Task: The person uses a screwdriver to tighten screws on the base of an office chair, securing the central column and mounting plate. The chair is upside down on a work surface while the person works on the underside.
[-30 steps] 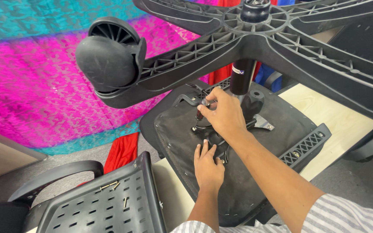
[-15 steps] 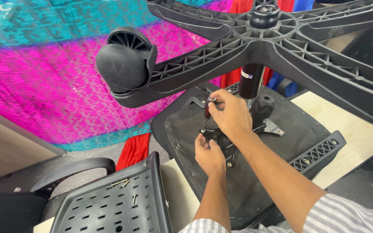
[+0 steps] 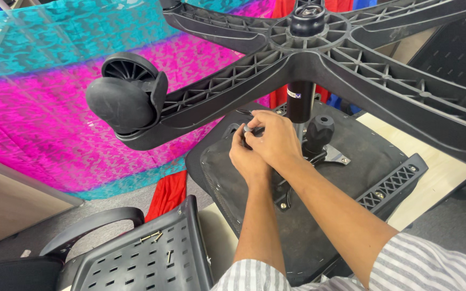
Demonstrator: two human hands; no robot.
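Both my hands are bunched on the upturned seat underside (image 3: pixel 319 215): left hand (image 3: pixel 246 159) and right hand (image 3: pixel 276 141) fingers pinched shut on a small grey knob (image 3: pixel 248 130), just left of the gas column (image 3: pixel 300 102).

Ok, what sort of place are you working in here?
Probably an office or a workshop corner used for chair assembly. An upturned office chair lies across a pale wooden table, loose screws sit on a perforated chair back, and patterned pink-and-teal fabric hangs behind.

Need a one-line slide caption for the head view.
Left hand and right hand meet at the mechanism under an upturned office chair seat, beneath its five-star base.
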